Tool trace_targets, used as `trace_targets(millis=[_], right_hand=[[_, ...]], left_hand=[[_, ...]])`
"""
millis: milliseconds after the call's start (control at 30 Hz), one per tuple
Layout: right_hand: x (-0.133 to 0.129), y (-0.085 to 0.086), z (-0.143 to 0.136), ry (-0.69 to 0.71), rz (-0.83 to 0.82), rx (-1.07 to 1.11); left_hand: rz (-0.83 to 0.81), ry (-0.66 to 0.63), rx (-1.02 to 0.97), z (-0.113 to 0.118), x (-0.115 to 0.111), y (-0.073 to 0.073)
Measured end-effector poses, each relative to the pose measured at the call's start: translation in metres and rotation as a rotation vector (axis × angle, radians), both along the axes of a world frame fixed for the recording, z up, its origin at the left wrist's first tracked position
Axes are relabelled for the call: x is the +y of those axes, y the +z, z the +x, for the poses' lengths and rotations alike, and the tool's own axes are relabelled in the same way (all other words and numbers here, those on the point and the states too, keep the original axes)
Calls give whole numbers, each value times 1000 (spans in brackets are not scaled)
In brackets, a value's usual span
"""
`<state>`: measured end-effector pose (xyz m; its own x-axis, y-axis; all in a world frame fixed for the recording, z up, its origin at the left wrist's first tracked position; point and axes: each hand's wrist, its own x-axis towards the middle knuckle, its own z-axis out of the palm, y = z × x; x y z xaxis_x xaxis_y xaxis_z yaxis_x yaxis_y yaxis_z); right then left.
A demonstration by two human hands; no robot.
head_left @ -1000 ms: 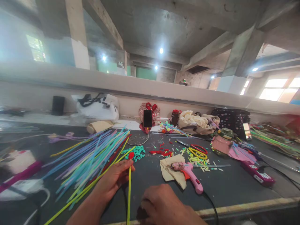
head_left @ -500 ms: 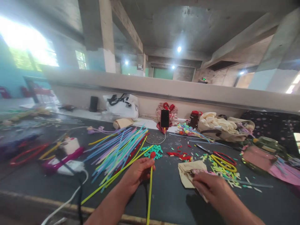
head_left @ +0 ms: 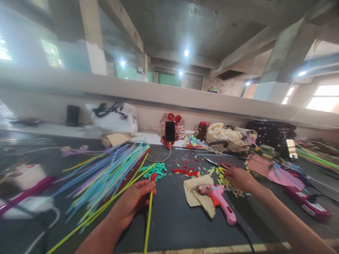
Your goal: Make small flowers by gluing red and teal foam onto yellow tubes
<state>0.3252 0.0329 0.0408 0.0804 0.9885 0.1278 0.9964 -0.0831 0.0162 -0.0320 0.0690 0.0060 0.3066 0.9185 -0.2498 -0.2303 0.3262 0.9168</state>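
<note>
My left hand (head_left: 132,198) pinches a thin yellow straw-like stick (head_left: 148,222) just below its small red tip (head_left: 153,177). The stick hangs down towards the table's front edge. My right hand (head_left: 239,179) reaches over the red and yellow handles of the scissors (head_left: 225,165), its fingers closed at them and partly hidden. The blades point up and to the left. Nearer me, a pink glue gun (head_left: 222,201) with a red trigger lies with its nozzle on a folded cream cloth (head_left: 191,194).
Left of centre lies a bundle of coloured sticks (head_left: 106,180). Short green pieces (head_left: 158,171), red pieces (head_left: 189,172) and yellow-green pieces (head_left: 237,192) are scattered about. A phone (head_left: 170,131) stands at the back. A jar (head_left: 261,160) and a magenta power strip (head_left: 307,204) are on the right.
My right hand has let go of the glue gun, which now lies on the cloth, and moved to the scissors. My left hand keeps the stick. The view has turned right.
</note>
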Motion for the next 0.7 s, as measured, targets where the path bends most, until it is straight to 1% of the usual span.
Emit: trace_targets(millis=[100, 167, 233, 267, 333, 400, 500, 600, 700], right_hand=[[9, 2, -16, 44, 26, 12], [15, 8, -35, 101, 50, 43], [21, 13, -63, 188, 39, 85], [25, 16, -79, 242, 27, 99], [33, 18, -113, 346, 2, 115], [44, 17, -147, 416, -23, 102], [64, 9, -186, 463, -55, 56], [80, -3, -214, 457, -68, -3], [88, -16, -231, 426, -92, -58]], left_hand=[[16, 0, 37, 0, -7, -5], [99, -144, 141, 0, -12, -11], [131, -256, 183, -1, -16, -16], [140, -289, 178, -1, -17, -18], [134, -309, 136, -2, -18, -21], [116, -279, 93, -3, -16, -22], [66, -192, -7, -3, -12, -21], [-22, -87, -150, -4, -10, -18], [-56, -25, -213, -7, -12, -13]])
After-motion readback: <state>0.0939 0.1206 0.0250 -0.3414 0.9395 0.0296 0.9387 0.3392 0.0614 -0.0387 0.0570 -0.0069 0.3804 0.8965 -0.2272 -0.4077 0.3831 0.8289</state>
